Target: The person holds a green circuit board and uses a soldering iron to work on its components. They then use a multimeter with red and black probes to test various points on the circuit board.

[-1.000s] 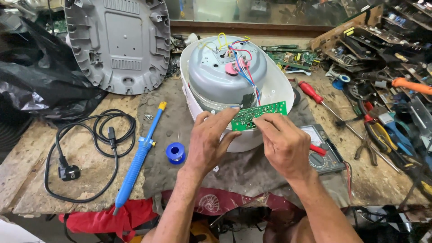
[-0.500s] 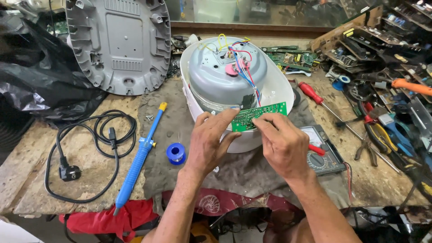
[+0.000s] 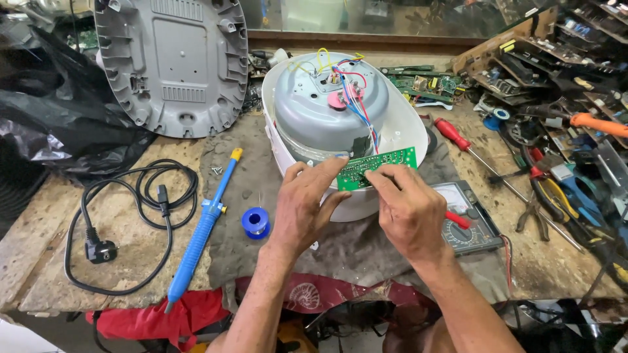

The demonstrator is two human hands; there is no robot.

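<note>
Even, soft daylight fills the scene, bright without harsh glare. A mild sheen sits on the domed grey metal housing [image 3: 330, 108] and on the crumpled black plastic sheet [image 3: 62, 131]. Shadows under the hands are faint and diffuse. The centre is sharp; the wide lens bends the worn wooden desk [image 3: 131, 252] toward the corners, where detail softens.

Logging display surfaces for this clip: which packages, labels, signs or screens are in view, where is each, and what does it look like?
Meter: on the grey cloth right of the right hand, partly hidden by it; dark rectangular case, pale dial window, round black knob.
No packages, signs or readable labels can be made out; the clutter at far right is too small to tell.
</note>
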